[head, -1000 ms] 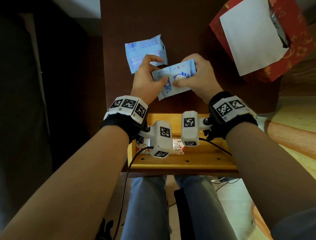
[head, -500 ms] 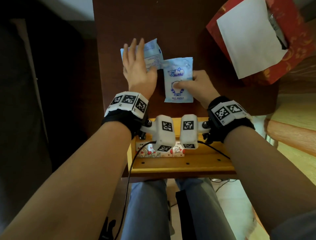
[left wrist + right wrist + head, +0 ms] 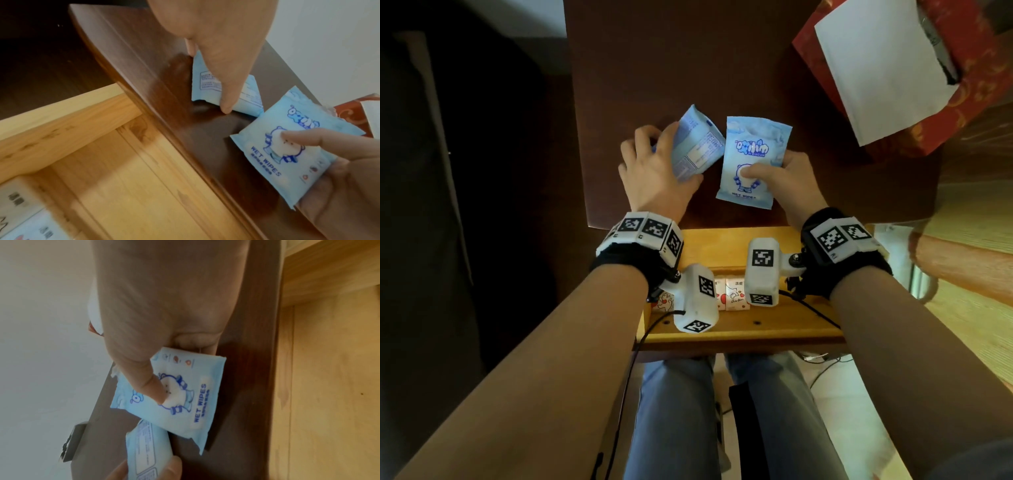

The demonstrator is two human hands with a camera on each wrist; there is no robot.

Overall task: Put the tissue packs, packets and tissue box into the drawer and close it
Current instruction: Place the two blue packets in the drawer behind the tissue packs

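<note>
Two light-blue packets are at the dark brown table top (image 3: 688,68). My left hand (image 3: 667,157) grips the label-side packet (image 3: 698,147), fingers round its left edge and thumb at its near edge, and the packet is tilted up. My right hand (image 3: 767,171) pinches the wet wipes packet (image 3: 753,150), thumb on its printed face and fingers underneath. From the left wrist both packets (image 3: 207,81) (image 3: 287,146) lie just past the table edge. The wooden drawer (image 3: 722,337) stands open below, with small tissue packs (image 3: 732,294) inside. The red tissue box (image 3: 969,102) sits at the far right.
A white sheet (image 3: 883,68) sticks out of the tissue box. Wrist camera units and a black cable (image 3: 630,370) hang over the drawer. My legs in jeans (image 3: 674,411) are under it. A light wooden surface (image 3: 979,205) lies to the right.
Both hands held the wet wipes packet a second ago. My left hand let go, reached flat onto the other packet, and now curls round it and tilts it up. My right hand turned its packet lengthwise.
</note>
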